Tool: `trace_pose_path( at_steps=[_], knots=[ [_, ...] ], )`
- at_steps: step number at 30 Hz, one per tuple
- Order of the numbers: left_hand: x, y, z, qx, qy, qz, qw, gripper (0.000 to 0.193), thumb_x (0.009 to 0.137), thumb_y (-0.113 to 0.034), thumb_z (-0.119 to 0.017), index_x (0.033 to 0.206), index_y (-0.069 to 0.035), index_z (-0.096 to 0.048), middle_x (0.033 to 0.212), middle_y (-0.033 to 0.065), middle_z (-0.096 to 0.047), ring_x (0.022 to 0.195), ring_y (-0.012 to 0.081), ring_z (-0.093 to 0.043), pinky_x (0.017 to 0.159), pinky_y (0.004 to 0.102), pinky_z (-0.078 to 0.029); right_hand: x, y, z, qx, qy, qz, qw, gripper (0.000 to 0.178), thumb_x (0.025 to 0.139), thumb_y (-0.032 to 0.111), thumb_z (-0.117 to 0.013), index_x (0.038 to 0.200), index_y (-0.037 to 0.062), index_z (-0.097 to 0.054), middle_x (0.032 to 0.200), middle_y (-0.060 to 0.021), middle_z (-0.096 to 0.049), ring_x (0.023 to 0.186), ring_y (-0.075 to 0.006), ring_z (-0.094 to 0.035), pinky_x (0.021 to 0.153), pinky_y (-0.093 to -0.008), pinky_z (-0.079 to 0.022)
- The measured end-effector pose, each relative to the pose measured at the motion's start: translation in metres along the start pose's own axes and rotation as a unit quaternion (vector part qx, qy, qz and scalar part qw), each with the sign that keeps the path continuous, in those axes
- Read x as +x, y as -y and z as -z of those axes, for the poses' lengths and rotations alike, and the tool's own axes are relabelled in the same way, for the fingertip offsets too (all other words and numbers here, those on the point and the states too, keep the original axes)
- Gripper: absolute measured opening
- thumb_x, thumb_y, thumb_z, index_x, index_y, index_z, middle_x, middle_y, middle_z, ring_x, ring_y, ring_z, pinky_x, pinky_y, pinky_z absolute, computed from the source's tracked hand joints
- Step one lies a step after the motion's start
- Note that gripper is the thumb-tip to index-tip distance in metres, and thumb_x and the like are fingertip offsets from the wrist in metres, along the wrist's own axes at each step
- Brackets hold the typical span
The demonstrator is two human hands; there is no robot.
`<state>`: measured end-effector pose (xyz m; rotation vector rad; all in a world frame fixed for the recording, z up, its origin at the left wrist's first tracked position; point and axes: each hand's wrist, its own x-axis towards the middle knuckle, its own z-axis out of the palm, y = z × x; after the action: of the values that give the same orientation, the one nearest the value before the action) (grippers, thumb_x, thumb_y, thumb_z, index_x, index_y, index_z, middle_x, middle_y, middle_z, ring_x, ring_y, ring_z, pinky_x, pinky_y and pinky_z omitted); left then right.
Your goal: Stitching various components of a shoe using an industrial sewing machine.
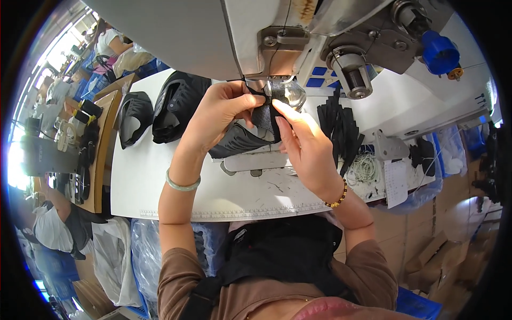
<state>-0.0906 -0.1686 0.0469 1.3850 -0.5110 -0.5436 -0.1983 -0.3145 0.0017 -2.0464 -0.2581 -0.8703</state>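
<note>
The dark shoe upper (242, 142) sits under the head of the sewing machine (176, 32), between the two hands, well in from the ruler-marked near edge of the white table (213, 200). The left hand (221, 109) pinches its dark upper edge between thumb and index finger. The right hand (306, 146) sets its index fingertip on the same edge, just beside; its thumb stands lower, along the upper's right side, and whether these two squeeze material cannot be told. The left hand covers part of the upper, the needle point is hard to make out, and the machine's top is cut off.
</note>
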Motion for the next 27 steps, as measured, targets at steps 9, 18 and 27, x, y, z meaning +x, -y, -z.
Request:
trace_pose_path(
  at_steps=[9,18,27],
  knots=[
    [0.004,0.0,0.001,-0.018,-0.003,0.015,1.0,0.012,0.08,-0.004,-0.063,0.086,0.006,-0.061,0.073,0.0055,-0.061,0.053,0.0081,-0.055,0.047,0.0196,-0.048,0.001,0.001,0.001,-0.026,-0.003,0.006,1.0,0.031,0.085,0.005,-0.06,0.115,0.0058,-0.056,0.082,-0.0135,-0.058,0.063,-0.029,-0.06,0.055,-0.0337,-0.049],
    [0.007,0.001,0.009,-0.021,0.027,0.009,0.999,0.013,0.08,-0.003,-0.061,0.089,0.006,-0.062,0.076,0.0065,-0.062,0.056,0.0081,-0.056,0.048,0.0192,-0.048,0.0,-0.003,-0.001,0.005,0.005,0.007,1.0,0.031,0.085,0.004,-0.06,0.116,0.0051,-0.055,0.08,-0.0122,-0.057,0.058,-0.0247,-0.057,0.053,-0.0305,-0.047],
    [0.007,0.004,-0.004,-0.03,-0.034,-0.036,0.998,0.008,0.082,-0.006,-0.06,0.081,0.002,-0.062,0.07,0.0026,-0.06,0.054,0.0064,-0.053,0.045,0.0198,-0.043,0.003,-0.005,0.003,0.259,0.004,-0.206,0.944,0.027,0.086,0.004,-0.06,0.1,0.0025,-0.037,0.078,-0.0071,-0.053,0.041,-0.0075,-0.05,0.033,-0.0193,-0.035]
  ],
)
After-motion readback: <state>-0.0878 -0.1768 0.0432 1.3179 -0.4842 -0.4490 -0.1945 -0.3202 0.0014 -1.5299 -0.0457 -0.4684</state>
